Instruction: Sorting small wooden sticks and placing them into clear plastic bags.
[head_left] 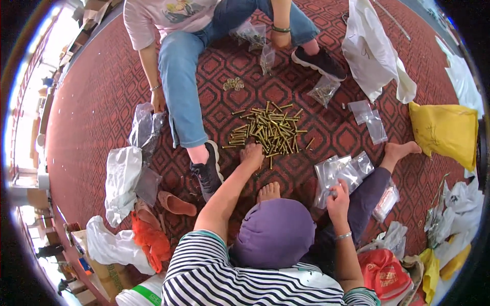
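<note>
A heap of long brass-coloured bolts (273,130) lies on the patterned red carpet in front of me. My left hand (251,154) rests at the heap's near-left edge, back upward, fingers bent down among the bolts; the fingertips are hidden. On the right, my right hand (338,200) is raised over clear plastic bags (352,167). Its thumb and fingers are closed around something small and greyish that I cannot make out. Just beyond the heap is a little cluster of pale washer-like rings (234,84).
Opposite me sits another person in blue jeans (184,76), a hand near small filled bags (267,58). Another bag of hardware (324,91) lies right of the heap. A yellow sack (444,130) stands at far right. My raised purple knee (278,232) is between my arms.
</note>
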Tool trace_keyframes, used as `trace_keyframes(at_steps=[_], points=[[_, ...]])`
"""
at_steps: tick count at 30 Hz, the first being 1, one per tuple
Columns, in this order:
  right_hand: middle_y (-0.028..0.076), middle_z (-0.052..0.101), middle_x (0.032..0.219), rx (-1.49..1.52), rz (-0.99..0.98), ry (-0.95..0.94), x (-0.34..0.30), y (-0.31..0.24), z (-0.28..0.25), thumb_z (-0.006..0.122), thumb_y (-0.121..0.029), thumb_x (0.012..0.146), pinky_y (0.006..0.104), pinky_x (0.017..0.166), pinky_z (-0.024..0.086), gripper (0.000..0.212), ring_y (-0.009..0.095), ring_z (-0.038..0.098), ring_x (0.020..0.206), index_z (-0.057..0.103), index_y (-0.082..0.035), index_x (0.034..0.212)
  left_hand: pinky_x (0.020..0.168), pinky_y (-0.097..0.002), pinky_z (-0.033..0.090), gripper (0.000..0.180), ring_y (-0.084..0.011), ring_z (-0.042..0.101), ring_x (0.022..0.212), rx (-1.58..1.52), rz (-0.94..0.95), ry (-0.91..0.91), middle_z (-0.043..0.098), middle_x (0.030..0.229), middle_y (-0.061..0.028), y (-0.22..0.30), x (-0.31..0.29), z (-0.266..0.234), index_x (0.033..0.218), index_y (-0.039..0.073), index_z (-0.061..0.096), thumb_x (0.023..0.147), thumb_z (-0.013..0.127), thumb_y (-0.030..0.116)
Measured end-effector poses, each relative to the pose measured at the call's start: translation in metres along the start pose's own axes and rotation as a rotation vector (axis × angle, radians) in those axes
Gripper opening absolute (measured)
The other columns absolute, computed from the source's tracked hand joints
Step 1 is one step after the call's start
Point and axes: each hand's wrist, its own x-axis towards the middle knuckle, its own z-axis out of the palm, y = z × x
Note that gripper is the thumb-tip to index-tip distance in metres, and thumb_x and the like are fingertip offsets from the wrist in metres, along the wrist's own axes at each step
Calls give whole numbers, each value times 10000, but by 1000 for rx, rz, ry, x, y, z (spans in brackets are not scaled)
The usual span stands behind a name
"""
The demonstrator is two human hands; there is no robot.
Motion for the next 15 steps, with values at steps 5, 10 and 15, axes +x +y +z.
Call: trace_keyframes(at_steps=[5, 10, 15], points=[[124, 479, 1180, 20, 11, -82, 19, 5, 8, 498, 35, 649, 274, 593, 411, 196, 207, 522, 708, 543, -49, 821, 649, -401, 448, 172, -335, 543, 770, -193, 24, -70, 574, 812, -143, -9, 2, -21, 805, 44, 560, 729, 610, 190], [123, 489, 1167, 56, 51, -107, 16, 10, 14, 494, 35, 653, 277, 609, 416, 203, 227, 524, 751, 554, -55, 824, 602, -384, 442, 171, -330, 548, 678, -1108, -377, -118, 599, 765, -124, -26, -17, -30, 804, 50, 570, 747, 606, 207], [124, 489, 1164, 117, 55, -154, 16, 17, 19, 491, 35, 652, 273, 625, 420, 220, 242, 525, 806, 561, -61, 837, 566, -386, 442, 152, -325, 548, 615, -552, -265, -13, 607, 724, -111, -9, -36, -8, 797, 58, 578, 760, 591, 205]])
